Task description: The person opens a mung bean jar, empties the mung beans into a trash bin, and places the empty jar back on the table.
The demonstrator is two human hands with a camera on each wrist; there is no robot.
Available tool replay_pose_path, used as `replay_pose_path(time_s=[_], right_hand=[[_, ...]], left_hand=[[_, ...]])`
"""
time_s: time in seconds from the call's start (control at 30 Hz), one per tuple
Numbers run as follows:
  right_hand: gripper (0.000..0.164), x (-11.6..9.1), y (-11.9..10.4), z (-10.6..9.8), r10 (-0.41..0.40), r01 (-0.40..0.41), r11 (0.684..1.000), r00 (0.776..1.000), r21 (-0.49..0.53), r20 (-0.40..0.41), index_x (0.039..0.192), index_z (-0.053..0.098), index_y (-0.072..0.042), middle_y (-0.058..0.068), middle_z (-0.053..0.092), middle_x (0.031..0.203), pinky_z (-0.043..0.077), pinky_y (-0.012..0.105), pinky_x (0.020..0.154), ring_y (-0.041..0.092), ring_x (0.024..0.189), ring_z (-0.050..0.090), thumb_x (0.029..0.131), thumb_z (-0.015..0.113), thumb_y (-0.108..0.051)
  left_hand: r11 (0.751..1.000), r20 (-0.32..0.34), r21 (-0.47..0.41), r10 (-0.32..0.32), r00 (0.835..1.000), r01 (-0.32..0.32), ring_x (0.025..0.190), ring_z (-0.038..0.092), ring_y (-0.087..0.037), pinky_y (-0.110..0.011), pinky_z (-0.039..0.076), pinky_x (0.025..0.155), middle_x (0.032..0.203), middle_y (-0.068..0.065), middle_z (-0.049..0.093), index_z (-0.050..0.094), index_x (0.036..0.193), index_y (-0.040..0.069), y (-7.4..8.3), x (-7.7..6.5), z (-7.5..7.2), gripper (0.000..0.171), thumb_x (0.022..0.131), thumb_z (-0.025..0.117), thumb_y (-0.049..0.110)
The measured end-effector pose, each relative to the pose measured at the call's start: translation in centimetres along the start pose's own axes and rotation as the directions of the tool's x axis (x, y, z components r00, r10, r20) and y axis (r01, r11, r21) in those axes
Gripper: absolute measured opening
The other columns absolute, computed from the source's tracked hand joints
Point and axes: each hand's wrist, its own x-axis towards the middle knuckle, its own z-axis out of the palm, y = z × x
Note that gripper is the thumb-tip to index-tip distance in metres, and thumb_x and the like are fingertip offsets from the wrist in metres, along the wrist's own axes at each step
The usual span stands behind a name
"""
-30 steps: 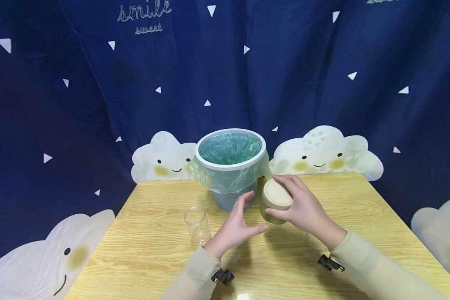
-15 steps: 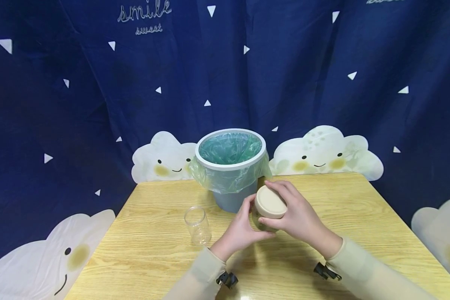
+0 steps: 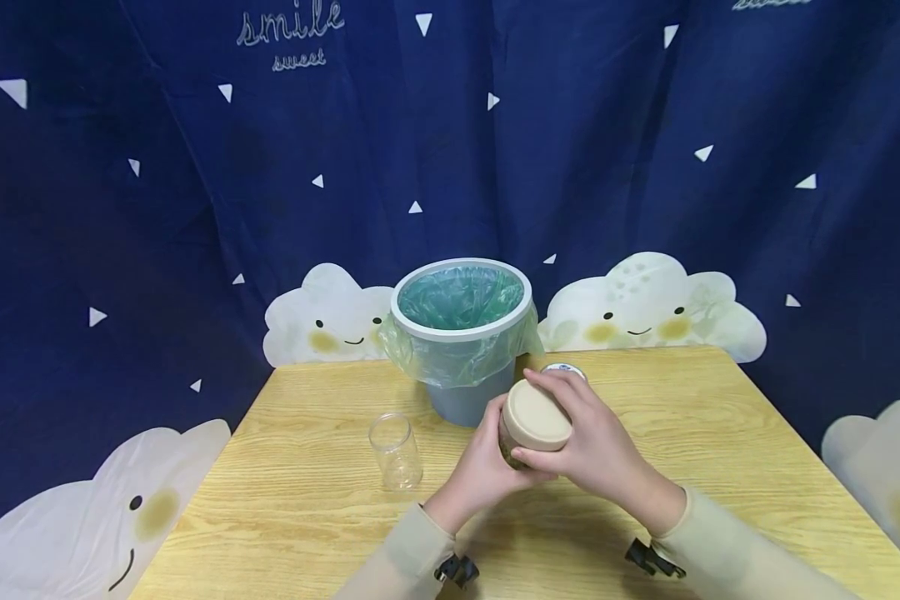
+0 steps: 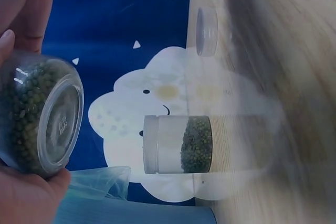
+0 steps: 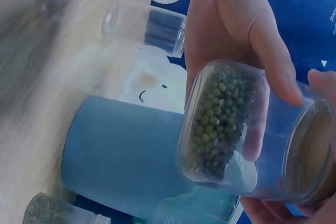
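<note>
A clear jar (image 5: 220, 124), part filled with green beans, is held off the table between both hands. My left hand (image 3: 487, 458) is wrapped around its body from the left. My right hand (image 3: 596, 429) grips the beige lid (image 3: 538, 415) from above and the right. In the left wrist view the jar tilts so its round base faces the camera. Another bean jar (image 4: 178, 144) stands on the table behind the right hand, which hides most of it in the head view. An uncovered clear jar (image 3: 395, 454) stands left of the left hand.
A grey-blue bin (image 3: 468, 398) with a green liner bag (image 3: 457, 300) stands at the back middle, just beyond the hands. A shallow clear round piece (image 4: 207, 31) rests on the table (image 3: 292, 500). A dark blue curtain (image 3: 450, 150) hangs behind.
My left hand was apart from the jar and has come around its body. My right hand has brought the jar left and a little nearer. The top of the other bean jar has come into view.
</note>
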Motion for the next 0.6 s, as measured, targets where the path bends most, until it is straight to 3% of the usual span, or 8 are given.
replay_pose_path(time_s=[0.6], right_hand=[[0.095,-1.7,-1.2,-0.3,0.103,-0.112,0.990,0.990,0.083,0.100,0.150,0.051,-0.028,0.000,0.057,0.138,0.052,0.042,0.090,0.018,0.118,0.058,0.067,0.097,-0.037]], left_hand=[[0.994,0.017,0.108,-0.002,1.000,0.000,0.125,0.057,-0.011,-0.036,0.048,0.109,0.140,0.006,0.055,0.040,0.148,0.024,1.8,-2.8,-0.8,0.094,0.073,0.095,0.034]])
